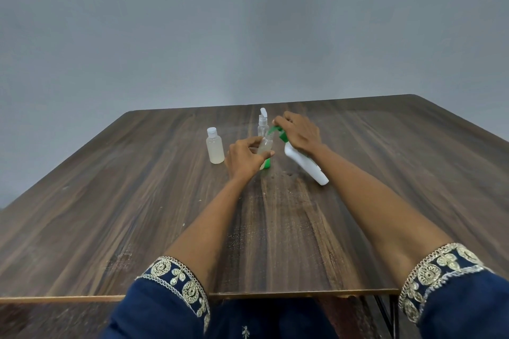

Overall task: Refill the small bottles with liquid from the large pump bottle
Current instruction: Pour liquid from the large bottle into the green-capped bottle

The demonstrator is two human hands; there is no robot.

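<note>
Two bare hands work over a dark wood-grain table, both reaching out from navy sleeves trimmed with gold embroidery. The right hand rests on top of the large pump bottle, a white bottle with a green pump head, tilted so its nozzle leans left and its base sits on the table nearer the person. Its fingers curl down over the pump head. Just left of the pump bottle, the left hand grips a small clear bottle, fingers and thumb wrapped round its body, the mouth held at the green nozzle. Something green shows below that hand; what it is cannot be made out. Behind the held bottle stands a small spray bottle. Further left of the pump bottle stands a capped small bottle of pale liquid, well apart from both hands.
</note>
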